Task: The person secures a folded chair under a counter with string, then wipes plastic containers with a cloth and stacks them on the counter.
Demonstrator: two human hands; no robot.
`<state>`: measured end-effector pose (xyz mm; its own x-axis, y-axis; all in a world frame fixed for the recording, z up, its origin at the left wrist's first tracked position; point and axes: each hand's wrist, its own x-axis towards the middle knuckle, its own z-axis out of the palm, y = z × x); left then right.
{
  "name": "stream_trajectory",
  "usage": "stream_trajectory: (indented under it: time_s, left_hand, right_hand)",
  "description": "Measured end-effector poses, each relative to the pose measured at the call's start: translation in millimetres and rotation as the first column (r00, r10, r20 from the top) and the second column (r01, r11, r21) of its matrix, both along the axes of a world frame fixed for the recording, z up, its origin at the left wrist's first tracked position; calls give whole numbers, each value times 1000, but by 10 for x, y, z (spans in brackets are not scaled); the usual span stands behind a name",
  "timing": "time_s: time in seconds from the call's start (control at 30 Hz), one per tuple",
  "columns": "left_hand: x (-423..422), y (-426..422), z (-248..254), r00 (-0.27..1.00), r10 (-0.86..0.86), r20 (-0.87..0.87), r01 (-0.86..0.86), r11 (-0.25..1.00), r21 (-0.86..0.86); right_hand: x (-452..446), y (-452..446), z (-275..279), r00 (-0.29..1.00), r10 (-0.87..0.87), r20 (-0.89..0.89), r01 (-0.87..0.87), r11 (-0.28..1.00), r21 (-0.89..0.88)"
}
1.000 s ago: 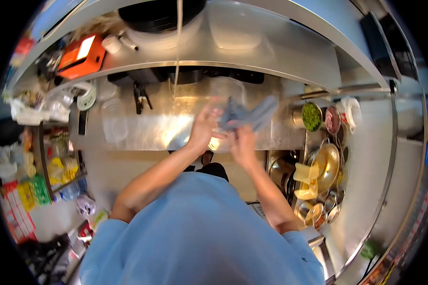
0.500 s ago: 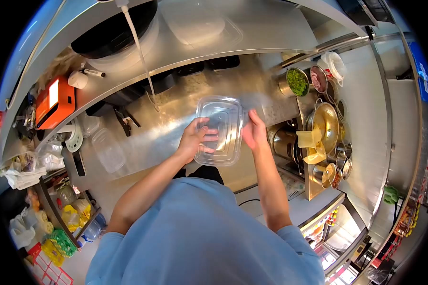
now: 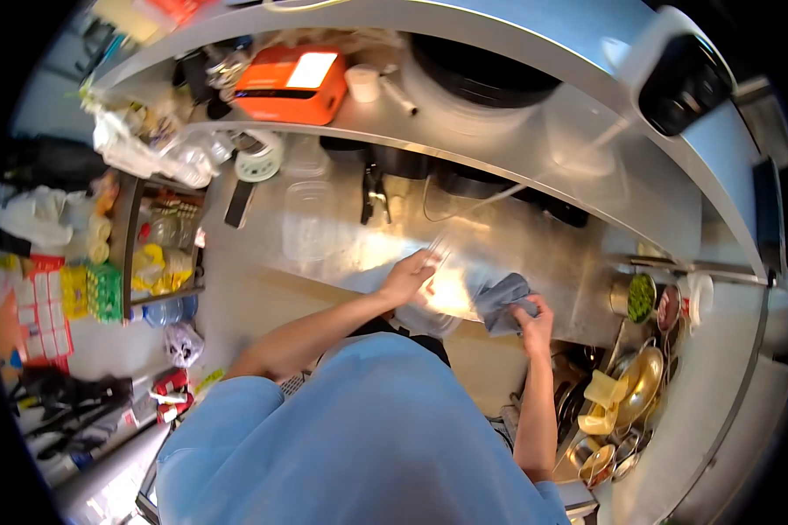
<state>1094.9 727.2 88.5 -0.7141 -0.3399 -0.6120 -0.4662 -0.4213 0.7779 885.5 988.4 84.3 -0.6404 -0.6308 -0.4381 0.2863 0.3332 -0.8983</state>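
My left hand (image 3: 410, 278) is closed at the edge of a clear plastic container (image 3: 431, 322), blurred and tilted over the front edge of the steel counter (image 3: 552, 262). Its outline is hard to follow against the bright reflection. To the right, my right hand (image 3: 534, 324) grips a crumpled grey cloth (image 3: 503, 302), which hangs close beside the container. Another clear container (image 3: 307, 220) lies on the counter to the left of my hands.
A steel shelf (image 3: 490, 144) spans the counter's back, carrying an orange device (image 3: 293, 85). A phone (image 3: 239, 205) and round scale (image 3: 258, 156) lie at left. At right stand a pot of chopped greens (image 3: 641, 297) and a large pan (image 3: 646, 385).
My right hand has come away from the container and now holds a grey cloth. The container has tilted in my left hand. The view has turned toward the left.
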Motion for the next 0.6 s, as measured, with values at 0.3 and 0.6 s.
stream_trajectory:
  time_s: [0.3, 0.6]
  left_hand:
    - [2091, -1836, -1154, 806, 592, -9, -539, 728, -423]
    - [2003, -2218, -1598, 757, 615, 220, 96, 228, -969]
  right_hand:
    - [-182, -639, -542, 825, 114, -553, 66, 953, 295]
    - [-1003, -1079, 1497, 285, -234, -930, 394, 912, -109]
